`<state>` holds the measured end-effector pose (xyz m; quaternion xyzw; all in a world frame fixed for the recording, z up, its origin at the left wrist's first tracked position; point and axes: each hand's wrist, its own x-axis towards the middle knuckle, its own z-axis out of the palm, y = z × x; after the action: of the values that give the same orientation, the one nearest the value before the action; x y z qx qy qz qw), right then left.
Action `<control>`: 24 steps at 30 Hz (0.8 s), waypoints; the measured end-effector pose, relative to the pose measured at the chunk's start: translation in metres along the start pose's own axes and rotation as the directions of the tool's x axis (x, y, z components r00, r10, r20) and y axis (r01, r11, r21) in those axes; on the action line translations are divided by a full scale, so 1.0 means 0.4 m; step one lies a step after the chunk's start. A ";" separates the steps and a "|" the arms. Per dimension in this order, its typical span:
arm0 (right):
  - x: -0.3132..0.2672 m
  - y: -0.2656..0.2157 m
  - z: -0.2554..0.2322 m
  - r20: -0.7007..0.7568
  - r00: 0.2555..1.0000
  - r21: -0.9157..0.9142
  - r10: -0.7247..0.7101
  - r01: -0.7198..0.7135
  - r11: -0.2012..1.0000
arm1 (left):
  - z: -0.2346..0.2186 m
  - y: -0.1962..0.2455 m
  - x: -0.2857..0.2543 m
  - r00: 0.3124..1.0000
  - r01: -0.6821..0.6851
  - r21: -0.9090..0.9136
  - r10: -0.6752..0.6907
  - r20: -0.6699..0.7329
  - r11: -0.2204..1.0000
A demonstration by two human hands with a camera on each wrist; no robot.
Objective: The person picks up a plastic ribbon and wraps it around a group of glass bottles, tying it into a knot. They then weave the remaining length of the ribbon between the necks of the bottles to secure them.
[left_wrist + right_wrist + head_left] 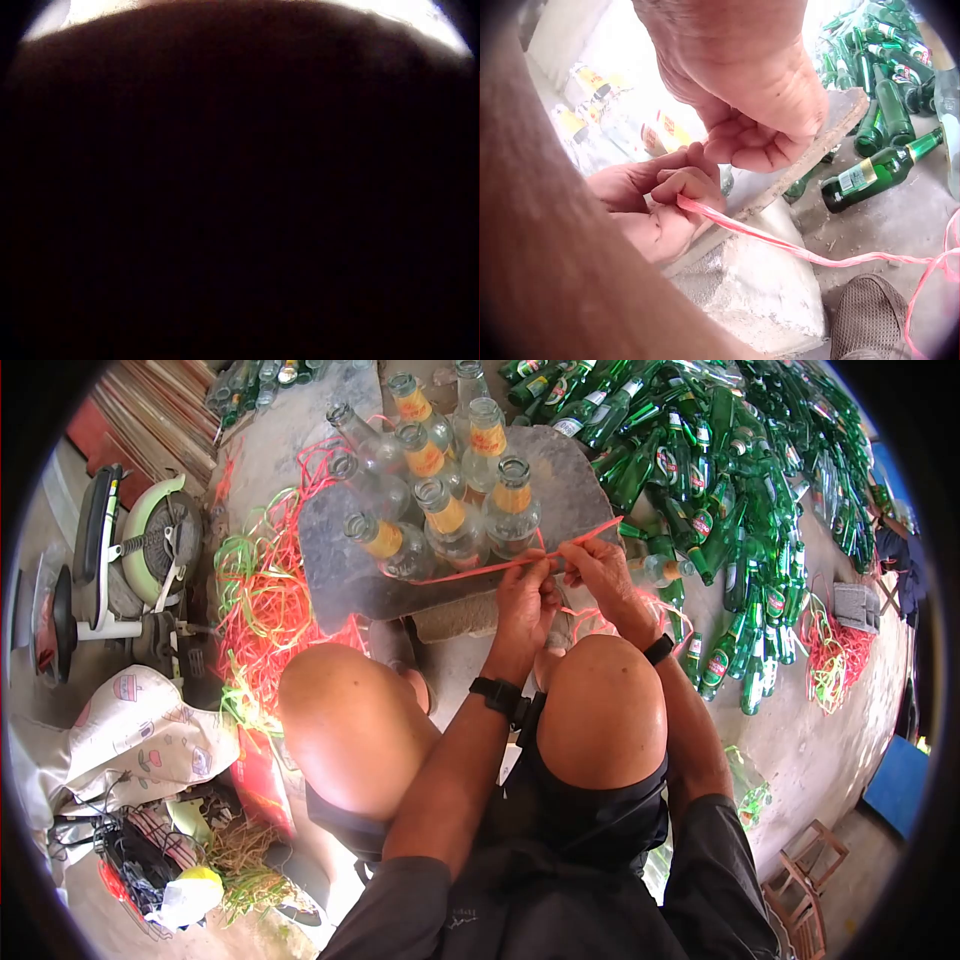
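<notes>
Several clear glass bottles (pixel 458 530) with yellow labels stand grouped on a grey slab (pixel 330 550). A pink plastic strip (pixel 460 573) runs along the near side of the group to both hands at the slab's front edge. The left hand (pixel 527 600) pinches the strip; in the right wrist view the strip (pixel 780 244) trails from its curled fingers. Close beside it, the right hand (pixel 603 582) also pinches the strip, an end of which points up and right. In the right wrist view the right hand (pixel 742 82) bends over the left hand (pixel 664 199). The left wrist view is nearly all dark.
Green bottles (pixel 720 490) are heaped on the floor at the right. Tangled pink and green strips (pixel 275 590) lie left of the slab. A clear bottle (pixel 660 570) lies just right of the hands. Bare knees (pixel 600 705) are below the slab.
</notes>
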<state>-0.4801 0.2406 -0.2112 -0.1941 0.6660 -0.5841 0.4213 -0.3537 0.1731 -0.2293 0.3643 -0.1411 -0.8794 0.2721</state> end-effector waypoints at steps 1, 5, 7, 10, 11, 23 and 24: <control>0.004 -0.002 -0.001 0.000 1.000 0.000 -0.002 0.002 1.000 | -0.001 0.001 0.007 0.999 0.022 -0.014 -0.022 0.026 1.000; 0.012 -0.001 -0.008 -0.011 1.000 -0.004 -0.023 0.023 1.000 | -0.005 -0.001 0.017 0.998 0.026 -0.005 -0.026 0.061 1.000; 0.012 -0.001 -0.007 -0.011 1.000 -0.009 -0.020 0.020 1.000 | 0.002 -0.001 0.011 0.999 0.013 -0.001 -0.013 0.045 1.000; 0.009 -0.022 0.001 -0.022 1.000 -0.092 -0.016 0.014 0.996 | 0.005 -0.005 0.016 1.000 -0.012 0.014 0.011 0.011 1.000; 0.007 -0.034 0.002 -0.011 0.999 -0.191 -0.050 0.047 0.981 | 0.004 -0.007 0.019 1.000 -0.020 0.024 0.021 -0.006 0.999; 0.053 -0.080 0.036 0.109 0.987 -0.318 -0.120 0.149 0.937 | 0.023 0.013 0.008 0.997 -0.067 0.118 0.069 -0.013 0.991; 0.055 -0.078 0.038 0.100 0.990 -0.253 -0.097 0.119 0.960 | 0.026 0.012 0.007 0.998 -0.067 0.118 0.069 -0.013 0.991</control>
<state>-0.4879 0.2072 -0.1888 -0.3085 0.7061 -0.5056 0.3882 -0.3609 0.1679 -0.2216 0.3824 -0.2026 -0.8565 0.2812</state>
